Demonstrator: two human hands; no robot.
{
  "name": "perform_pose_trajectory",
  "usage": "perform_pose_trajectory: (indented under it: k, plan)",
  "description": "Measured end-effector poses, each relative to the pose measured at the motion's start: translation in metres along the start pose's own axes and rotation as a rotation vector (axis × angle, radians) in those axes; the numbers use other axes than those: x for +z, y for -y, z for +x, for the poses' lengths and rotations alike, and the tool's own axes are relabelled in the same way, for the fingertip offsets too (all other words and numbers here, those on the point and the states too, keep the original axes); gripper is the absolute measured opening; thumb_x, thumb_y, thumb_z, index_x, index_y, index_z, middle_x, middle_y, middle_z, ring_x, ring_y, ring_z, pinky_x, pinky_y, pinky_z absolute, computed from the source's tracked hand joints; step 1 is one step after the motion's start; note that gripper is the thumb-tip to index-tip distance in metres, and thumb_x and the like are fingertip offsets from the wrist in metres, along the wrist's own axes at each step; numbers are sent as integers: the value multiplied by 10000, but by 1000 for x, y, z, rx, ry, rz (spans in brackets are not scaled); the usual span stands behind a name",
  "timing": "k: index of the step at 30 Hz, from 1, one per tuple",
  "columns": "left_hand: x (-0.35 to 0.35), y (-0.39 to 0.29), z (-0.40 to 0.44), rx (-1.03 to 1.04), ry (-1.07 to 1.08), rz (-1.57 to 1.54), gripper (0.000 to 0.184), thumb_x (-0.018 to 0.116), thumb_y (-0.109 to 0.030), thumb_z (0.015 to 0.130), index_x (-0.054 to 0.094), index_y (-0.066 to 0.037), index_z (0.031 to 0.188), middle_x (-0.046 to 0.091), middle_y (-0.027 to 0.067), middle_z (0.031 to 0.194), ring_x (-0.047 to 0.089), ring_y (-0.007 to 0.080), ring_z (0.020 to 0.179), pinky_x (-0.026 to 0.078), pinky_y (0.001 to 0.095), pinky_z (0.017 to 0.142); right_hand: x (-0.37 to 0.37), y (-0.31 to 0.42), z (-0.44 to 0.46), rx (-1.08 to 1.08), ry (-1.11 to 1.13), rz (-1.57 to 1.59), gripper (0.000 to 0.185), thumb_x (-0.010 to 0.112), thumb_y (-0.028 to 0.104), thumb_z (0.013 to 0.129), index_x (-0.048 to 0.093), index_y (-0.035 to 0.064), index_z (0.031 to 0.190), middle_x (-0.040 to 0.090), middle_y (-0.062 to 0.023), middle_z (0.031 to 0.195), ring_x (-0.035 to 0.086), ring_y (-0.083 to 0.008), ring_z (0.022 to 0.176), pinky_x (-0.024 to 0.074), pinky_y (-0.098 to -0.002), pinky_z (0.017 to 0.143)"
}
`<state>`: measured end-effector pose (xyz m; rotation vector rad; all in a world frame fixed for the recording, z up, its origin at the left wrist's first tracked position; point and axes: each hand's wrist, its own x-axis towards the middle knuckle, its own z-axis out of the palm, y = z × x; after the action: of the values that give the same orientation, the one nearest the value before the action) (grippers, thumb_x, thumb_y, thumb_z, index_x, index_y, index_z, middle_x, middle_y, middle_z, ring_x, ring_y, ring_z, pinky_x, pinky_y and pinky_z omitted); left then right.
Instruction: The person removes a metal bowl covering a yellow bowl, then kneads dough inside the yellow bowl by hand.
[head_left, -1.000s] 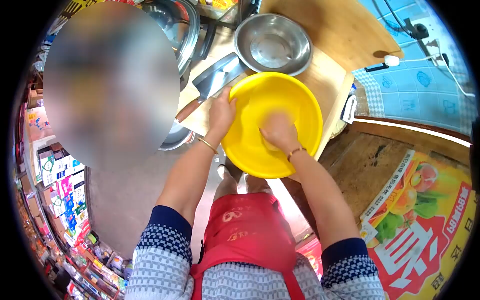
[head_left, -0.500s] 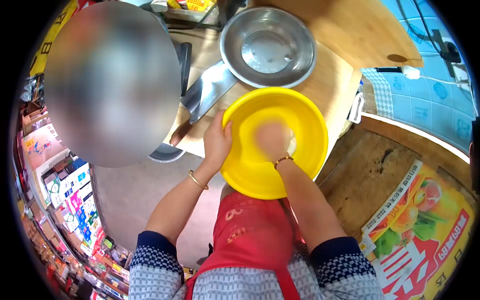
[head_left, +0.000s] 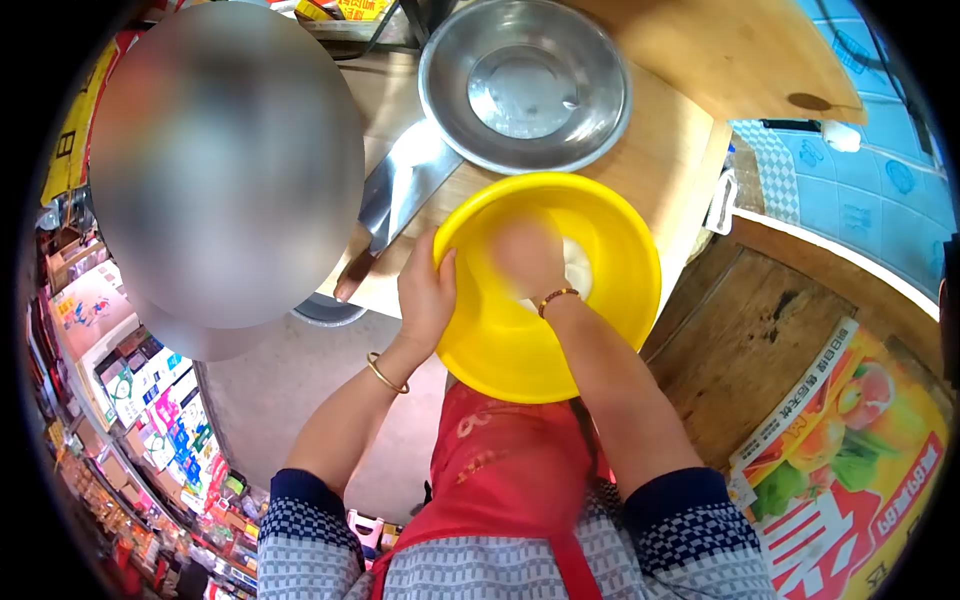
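Left hand (head_left: 427, 300): grip clamped on yellow basin (head_left: 625, 290). Right hand (head_left: 528, 258): inside basin, blurred; grip cannot be told. White lump (head_left: 577, 270) lies inside basin; metal bowl (head_left: 525, 90) beyond it.

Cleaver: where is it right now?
In the head view, the cleaver lies on the wooden table, left of the yellow basin; its blade reaches toward the steel bowl, its handle near the left hand.

The right hand (head_left: 527, 258) is all blur, hiding part of the white lump (head_left: 577, 270), while a round smudge (head_left: 230, 170) masks whatever lies behind it, the steel bowl (head_left: 525, 90) covers the knife (head_left: 405, 185) tip, and the poster (head_left: 868, 460) runs off the bottom edge.
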<state>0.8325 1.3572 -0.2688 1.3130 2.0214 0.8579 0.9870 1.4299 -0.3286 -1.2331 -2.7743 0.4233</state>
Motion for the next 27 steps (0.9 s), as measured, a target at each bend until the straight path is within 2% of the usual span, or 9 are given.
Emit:
perform_pose_trajectory:
  k: [2, 8, 11, 13, 16, 18, 21, 24, 27]
  plan:
    - [2, 1, 2, 18, -4, 12, 274, 572, -82, 896, 520, -24, 1159, 621, 250, 942, 607, 436, 854, 481, 455, 706, 0, -1, 3, -37, -121, 13, 182, 591, 253, 789, 652, 112, 692, 623, -64, 723, 588, -233, 761, 450, -379, 709]
    - [6, 13, 0, 135, -86, 40, 312, 586, -127, 894, 521, -30, 1183, 630, 246, 911, 606, 440, 829, 478, 474, 693, 6, -1, 6, -8, -4, 4, 171, 596, 237, 788, 674, 96, 731, 649, -82, 774, 602, -249, 786, 471, -392, 737]
    - [10, 18, -2, 164, -135, 114, 315, 593, -156, 891, 528, -42, 1178, 643, 235, 908, 612, 432, 840, 484, 481, 705, 2, -2, 0, -145, -83, 77, 177, 579, 228, 810, 686, 98, 756, 661, -90, 807, 616, -256, 817, 485, -398, 756]
    - [8, 14, 2, 154, -139, 109, 311, 600, -166, 887, 535, -52, 1170, 649, 229, 905, 617, 429, 839, 486, 487, 704, -11, 4, -5, -67, -109, 197, 207, 554, 232, 850, 696, 102, 774, 667, -96, 823, 626, -254, 845, 496, -393, 762]
    - [11, 4, -9, 84, -107, 103, 303, 612, -179, 880, 544, -68, 1153, 657, 223, 901, 625, 423, 838, 489, 496, 702, -43, 6, -30, 51, 58, 162, 249, 536, 270, 879, 708, 106, 801, 668, -105, 837, 630, -266, 854, 506, -392, 742]
    - [13, 5, -6, 89, -118, 156, 308, 621, -182, 874, 543, -73, 1151, 659, 230, 887, 633, 424, 822, 497, 499, 695, -68, 18, -56, 70, 277, -30, 292, 526, 318, 889, 715, 106, 818, 673, -105, 861, 620, -265, 870, 477, -403, 823]
    - [12, 6, -5, 91, -110, 139, 306, 615, -173, 877, 540, -69, 1155, 659, 234, 893, 631, 427, 819, 497, 494, 688, -55, 18, -106, -105, 30, -143, 325, 517, 352, 884, 716, 103, 819, 673, -85, 865, 605, -250, 891, 416, -423, 902]
    - [12, 7, -5, 118, -124, 142, 304, 611, -161, 877, 537, -65, 1156, 656, 238, 904, 626, 429, 825, 492, 493, 691, -51, 18, -131, -94, 245, -191, 310, 525, 343, 866, 702, 103, 783, 666, -63, 849, 590, -227, 891, 368, -424, 930]
    - [5, -3, -3, 5, -14, 112, 304, 604, -146, 878, 535, -58, 1160, 652, 240, 926, 622, 428, 851, 488, 490, 704, -45, 13, -122, -157, 221, -159, 267, 541, 310, 836, 683, 102, 747, 655, -59, 810, 585, -230, 843, 393, -411, 876]
